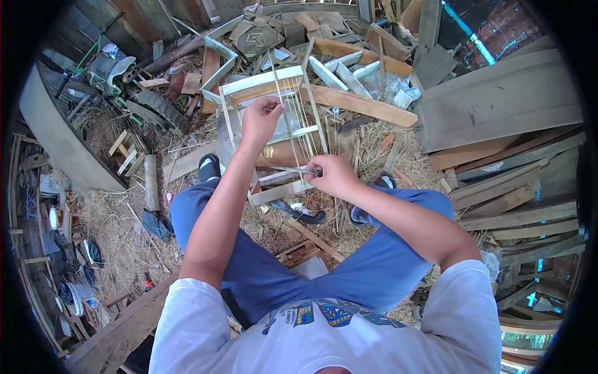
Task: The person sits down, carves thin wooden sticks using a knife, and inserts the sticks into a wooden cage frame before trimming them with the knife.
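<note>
the fingertips of the left hand (261,121) are pinched together on a thin wooden strip (288,121), which slants down over the frame (268,194) toward the person's body. the fingers of the right hand (334,176) are curled closed around the dark handle of a thin metal tool (289,169); its shaft points left, across the lower part of the strip, though whether the two touch is too small to tell. the frame lies between and beyond the hands, in front of the spread knees, tilted a little, with pale side rails, white crossbars and several more slender slats (303,115) running lengthwise on its right half. both forearms are bare and reach forward from a white shirt (336,340). the blue trousers (268,262) bend out to either side, a dark shoe (210,167) by the frame's left side and another to its right, partly hidden. below the frame's near end is a curved black piece (305,215) on ground covered with straw (187,206). past the far end are a bare plank (367,105), white-painted pieces (349,75) and a heap of scrap wood (258,38). a tyre (161,111) lies off to the left, and long boards (517,212) are stacked on the right.
</note>
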The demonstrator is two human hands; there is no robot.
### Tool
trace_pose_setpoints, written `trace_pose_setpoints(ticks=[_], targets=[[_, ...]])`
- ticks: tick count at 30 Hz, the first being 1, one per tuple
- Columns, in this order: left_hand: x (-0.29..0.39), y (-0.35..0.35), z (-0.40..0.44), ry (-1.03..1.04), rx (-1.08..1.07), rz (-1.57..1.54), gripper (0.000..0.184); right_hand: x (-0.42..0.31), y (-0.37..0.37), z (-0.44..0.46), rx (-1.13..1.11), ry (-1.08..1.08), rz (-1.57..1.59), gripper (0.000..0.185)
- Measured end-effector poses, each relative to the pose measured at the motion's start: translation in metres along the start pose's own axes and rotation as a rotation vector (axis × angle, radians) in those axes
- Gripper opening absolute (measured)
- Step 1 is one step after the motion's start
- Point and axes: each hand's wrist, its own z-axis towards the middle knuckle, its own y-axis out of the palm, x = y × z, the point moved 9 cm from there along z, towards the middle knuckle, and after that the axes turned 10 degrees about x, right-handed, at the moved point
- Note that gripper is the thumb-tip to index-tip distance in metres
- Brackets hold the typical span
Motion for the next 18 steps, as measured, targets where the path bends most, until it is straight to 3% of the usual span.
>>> trace_pose_setpoints(ticks=[13,18], targets=[[-0.011,0.005,-0.001,-0.124,-0.048,-0.09,0.017,0.003,0.005,0.0,0.01,-0.059,0.036,0.023],[-0.003,0.003,-0.002,-0.117,-0.007,-0.108,0.016,0.0,-0.009,0.006,-0.01,0.015,0.044,0.023]])
